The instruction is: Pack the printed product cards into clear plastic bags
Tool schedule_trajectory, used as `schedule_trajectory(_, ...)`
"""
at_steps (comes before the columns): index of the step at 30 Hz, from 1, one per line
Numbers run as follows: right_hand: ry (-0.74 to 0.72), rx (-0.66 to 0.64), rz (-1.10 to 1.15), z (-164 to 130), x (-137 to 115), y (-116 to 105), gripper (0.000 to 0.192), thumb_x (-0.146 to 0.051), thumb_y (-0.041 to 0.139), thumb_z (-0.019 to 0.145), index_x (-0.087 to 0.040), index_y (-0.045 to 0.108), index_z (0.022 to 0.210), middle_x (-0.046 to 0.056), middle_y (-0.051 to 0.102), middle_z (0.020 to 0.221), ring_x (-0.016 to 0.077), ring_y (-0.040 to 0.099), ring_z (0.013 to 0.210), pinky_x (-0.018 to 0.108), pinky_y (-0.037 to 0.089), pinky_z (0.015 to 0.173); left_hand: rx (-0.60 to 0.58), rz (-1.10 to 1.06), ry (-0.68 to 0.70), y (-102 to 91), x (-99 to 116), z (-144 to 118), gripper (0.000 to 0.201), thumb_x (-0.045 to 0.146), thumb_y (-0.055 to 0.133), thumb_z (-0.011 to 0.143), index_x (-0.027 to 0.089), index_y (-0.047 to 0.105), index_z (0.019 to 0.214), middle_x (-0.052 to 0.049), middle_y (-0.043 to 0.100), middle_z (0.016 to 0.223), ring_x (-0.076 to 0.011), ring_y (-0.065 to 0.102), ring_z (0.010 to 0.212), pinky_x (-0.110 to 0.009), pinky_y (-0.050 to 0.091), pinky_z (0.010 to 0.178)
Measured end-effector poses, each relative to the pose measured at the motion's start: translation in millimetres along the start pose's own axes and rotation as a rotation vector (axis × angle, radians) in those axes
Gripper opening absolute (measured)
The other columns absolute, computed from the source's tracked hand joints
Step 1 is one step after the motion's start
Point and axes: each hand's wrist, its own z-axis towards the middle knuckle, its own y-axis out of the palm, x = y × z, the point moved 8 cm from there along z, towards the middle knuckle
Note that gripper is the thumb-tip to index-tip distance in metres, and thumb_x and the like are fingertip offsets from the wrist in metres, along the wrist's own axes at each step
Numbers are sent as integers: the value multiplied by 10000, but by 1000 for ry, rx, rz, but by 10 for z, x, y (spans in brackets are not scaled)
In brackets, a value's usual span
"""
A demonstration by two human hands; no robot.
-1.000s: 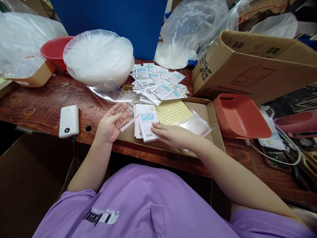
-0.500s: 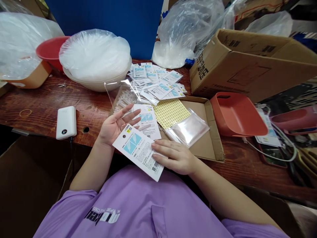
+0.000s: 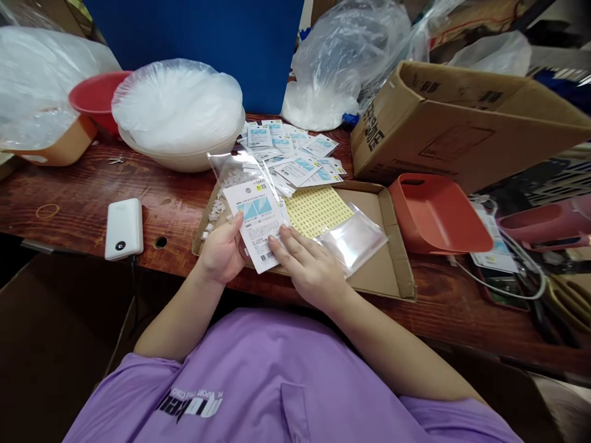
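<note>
the left hand (image 3: 225, 251) is curled around the left edge of a white printed card (image 3: 257, 223), thumb on its face, holding it. the right hand (image 3: 308, 268) lies flat and spread, its fingertips (image 3: 277, 245) pressing the lower right part of the same card; it grips nothing. the card shows a blue picture near the top and a barcode near the bottom, and it sits tilted over the near left corner of a shallow cardboard tray (image 3: 392, 271) on the counter (image 3: 83, 191).

just right of the card a yellow dotted sheet (image 3: 317, 209) lies in the tray, and beside that a stack of clear plastic sleeves (image 3: 353, 237), touching the right hand's far side. behind the card a clear bag (image 3: 231, 169) with small white pieces rests at the tray's far left edge. farther back, loose cards of the same kind (image 3: 295, 154) are scattered on the counter.

left of the left hand, well apart, a white power bank (image 3: 123, 227) lies by a round hole in the counter. a large bowl covered with plastic (image 3: 178, 114) stands behind. to the right sit an orange bin (image 3: 436, 215) and a cardboard box (image 3: 466, 126).
</note>
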Motion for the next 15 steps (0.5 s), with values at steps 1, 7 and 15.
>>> schedule_trajectory(1, 32, -23, 22, 48, 12, 9, 455, -112, 411, 921, -196, 461, 1365, 133, 494, 1374, 262, 478, 1274, 411, 478, 1000, -14, 4, -9, 7, -13, -8, 333, 266, 436, 921, 146, 587, 1192, -96, 679, 1150, -248, 570, 1182, -390, 464, 1007)
schedule_trajectory(7, -42, -177, 217, 171, 20, 9, 410, -283, 442, 944, -118, 516, 1311, 172, 527, 1342, 291, 472, 1276, 455, 452, 1031, -111, 39, -97, -131, -23, -59, 348, 268, 492, 899, 128, 594, 1201, -115, 679, 1144, -272, 581, 1164, -418, 471, 1000)
schedule_trajectory(15, -36, -225, 441, 202, 72, 77, 575, -440, 534, 887, -188, 421, 1391, 166, 456, 1413, 303, 398, 1331, 531, 369, 1068, -205, 58, -218, -136, -194, -111, 313, 249, 545, 869, 139, 640, 1146, -108, 686, 1126, -273, 593, 1143, -402, 474, 986)
